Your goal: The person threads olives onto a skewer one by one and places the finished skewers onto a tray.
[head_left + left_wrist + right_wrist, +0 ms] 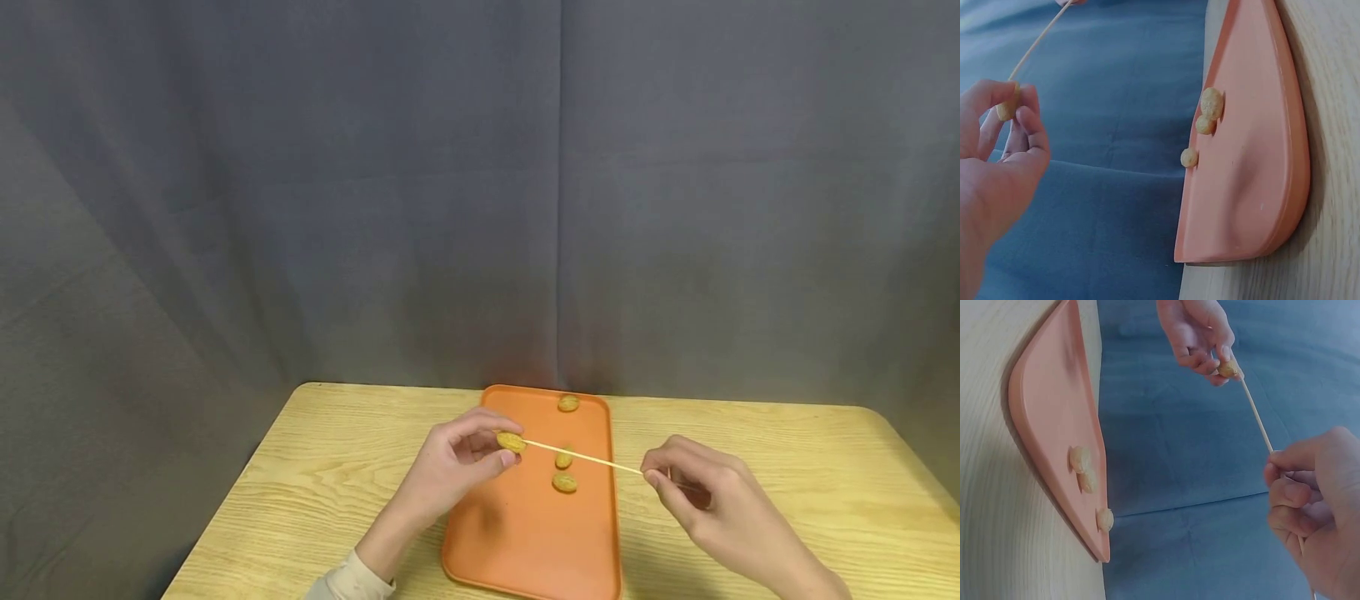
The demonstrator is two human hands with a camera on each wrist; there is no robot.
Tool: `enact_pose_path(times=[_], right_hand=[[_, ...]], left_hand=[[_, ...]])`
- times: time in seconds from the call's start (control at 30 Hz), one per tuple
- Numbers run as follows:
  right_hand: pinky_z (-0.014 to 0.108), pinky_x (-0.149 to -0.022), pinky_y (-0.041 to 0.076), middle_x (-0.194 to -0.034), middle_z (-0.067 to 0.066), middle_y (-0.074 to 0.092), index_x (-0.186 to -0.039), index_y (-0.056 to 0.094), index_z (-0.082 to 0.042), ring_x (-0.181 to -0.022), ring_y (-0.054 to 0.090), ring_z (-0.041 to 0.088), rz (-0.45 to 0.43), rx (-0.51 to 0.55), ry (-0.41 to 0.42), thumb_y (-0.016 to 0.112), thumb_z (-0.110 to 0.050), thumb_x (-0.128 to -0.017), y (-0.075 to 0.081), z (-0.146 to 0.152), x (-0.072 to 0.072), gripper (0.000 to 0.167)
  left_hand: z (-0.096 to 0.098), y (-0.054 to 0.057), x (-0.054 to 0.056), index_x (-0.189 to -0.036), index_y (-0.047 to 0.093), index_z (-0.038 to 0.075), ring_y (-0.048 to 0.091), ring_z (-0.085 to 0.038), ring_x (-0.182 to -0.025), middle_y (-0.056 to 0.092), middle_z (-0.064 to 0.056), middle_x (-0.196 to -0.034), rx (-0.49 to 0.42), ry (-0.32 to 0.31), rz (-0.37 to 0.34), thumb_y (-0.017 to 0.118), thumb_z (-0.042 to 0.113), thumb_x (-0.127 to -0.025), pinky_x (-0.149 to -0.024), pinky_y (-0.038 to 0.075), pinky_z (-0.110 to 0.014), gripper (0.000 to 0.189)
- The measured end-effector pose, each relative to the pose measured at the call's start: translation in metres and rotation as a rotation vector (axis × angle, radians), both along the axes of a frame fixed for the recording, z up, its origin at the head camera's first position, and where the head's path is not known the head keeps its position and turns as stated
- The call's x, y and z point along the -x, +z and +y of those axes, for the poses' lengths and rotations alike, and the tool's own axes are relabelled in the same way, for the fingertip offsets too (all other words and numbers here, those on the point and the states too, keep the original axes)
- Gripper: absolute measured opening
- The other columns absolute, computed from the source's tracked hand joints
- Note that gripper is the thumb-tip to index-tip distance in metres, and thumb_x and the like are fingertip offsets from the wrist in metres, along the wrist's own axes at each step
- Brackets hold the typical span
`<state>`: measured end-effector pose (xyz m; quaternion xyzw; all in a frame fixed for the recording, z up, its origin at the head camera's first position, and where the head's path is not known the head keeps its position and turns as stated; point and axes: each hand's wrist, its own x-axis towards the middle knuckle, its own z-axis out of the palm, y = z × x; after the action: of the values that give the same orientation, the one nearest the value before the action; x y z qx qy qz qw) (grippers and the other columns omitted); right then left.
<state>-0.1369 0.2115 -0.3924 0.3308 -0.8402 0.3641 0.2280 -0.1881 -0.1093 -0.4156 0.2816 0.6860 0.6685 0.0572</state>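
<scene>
Above the orange tray [536, 533], my left hand [457, 458] pinches an oval, wrinkled yellow-brown piece like a dried date [511, 442] between thumb and fingers. A thin wooden skewer [585, 457] spans the gap between my hands. Its far tip meets the end of that piece; how deep it goes in, I cannot tell. With thumb and fingertips my right hand [716, 500] grips the skewer, whose rear part [1302, 544] runs back through the palm. Three similar pieces lie on the tray: one at the far end [568, 403], two near the middle [565, 482] close together.
The tray lies on a light wood-grain table [345, 450], its far rim close to the back edge. Behind the table hangs a dark grey-blue cloth [420, 208], also along the left side.
</scene>
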Motion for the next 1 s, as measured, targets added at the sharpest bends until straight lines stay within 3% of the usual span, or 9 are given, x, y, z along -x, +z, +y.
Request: enact_pose_path(times=[0.17,0.27,0.43,0.57,0.73,1.0], right_hand=[[0.005,-0.051,0.036,-0.081,-0.021,0.053,-0.095,0.062,-0.032,-0.06,0.039,-0.008,-0.003,-0.022,-0.025,0.073,0.006,-0.085,0.0006,0.0023,0.0003,0.041],[0.005,-0.05,0.035,-0.081,-0.02,0.053,-0.094,0.062,-0.031,-0.059,0.037,-0.008,0.003,-0.023,-0.022,0.073,0.007,-0.085,0.0008,0.0032,0.0009,0.041],[0.005,-0.05,0.035,-0.083,-0.021,0.054,-0.095,0.063,-0.03,-0.059,0.038,-0.008,0.004,-0.013,-0.013,0.072,0.008,-0.085,0.0014,0.0045,0.0011,0.04],[0.005,-0.05,0.035,-0.082,-0.02,0.054,-0.095,0.063,-0.03,-0.06,0.038,-0.008,0.001,-0.011,-0.001,0.073,0.007,-0.085,0.0011,0.0041,0.0004,0.04],[0.005,-0.051,0.035,-0.082,-0.021,0.054,-0.095,0.062,-0.032,-0.059,0.038,-0.008,0.002,-0.018,-0.014,0.073,0.007,-0.084,0.0016,0.0035,-0.0008,0.042],[0.005,-0.051,0.036,-0.084,-0.022,0.054,-0.095,0.063,-0.03,-0.06,0.04,-0.007,0.006,-0.013,-0.013,0.072,0.008,-0.085,0.0031,0.001,-0.0021,0.04]], left_hand=[[0.0015,0.002,-0.0012,-0.126,0.064,0.006,0.07,-0.027,-0.105,0.059,-0.009,-0.121,-0.078,-0.031,-0.01,0.066,0.007,-0.096,-0.094,0.059,-0.041,0.03],[0.0037,0.0017,-0.0021,-0.124,0.064,0.001,0.07,-0.026,-0.106,0.059,-0.01,-0.122,-0.12,-0.011,-0.005,0.066,0.006,-0.095,-0.096,0.058,-0.043,0.029],[0.0039,0.003,-0.0038,-0.125,0.062,0.001,0.069,-0.02,-0.106,0.059,-0.012,-0.125,-0.158,0.034,-0.035,0.067,0.007,-0.094,-0.096,0.058,-0.038,0.031],[0.0039,0.0037,-0.0045,-0.132,0.057,0.001,0.067,-0.018,-0.109,0.061,-0.012,-0.129,-0.188,0.036,-0.103,0.07,0.006,-0.093,-0.095,0.059,-0.034,0.041],[0.006,0.0019,-0.0045,-0.128,0.06,0.002,0.066,-0.017,-0.11,0.065,-0.008,-0.126,-0.241,0.048,-0.146,0.071,0.005,-0.091,-0.096,0.058,-0.032,0.038],[0.0084,-0.0028,-0.0027,-0.124,0.066,0.006,0.067,-0.014,-0.106,0.068,-0.007,-0.126,-0.325,0.065,-0.143,0.069,0.002,-0.092,-0.092,0.057,-0.026,0.032]])
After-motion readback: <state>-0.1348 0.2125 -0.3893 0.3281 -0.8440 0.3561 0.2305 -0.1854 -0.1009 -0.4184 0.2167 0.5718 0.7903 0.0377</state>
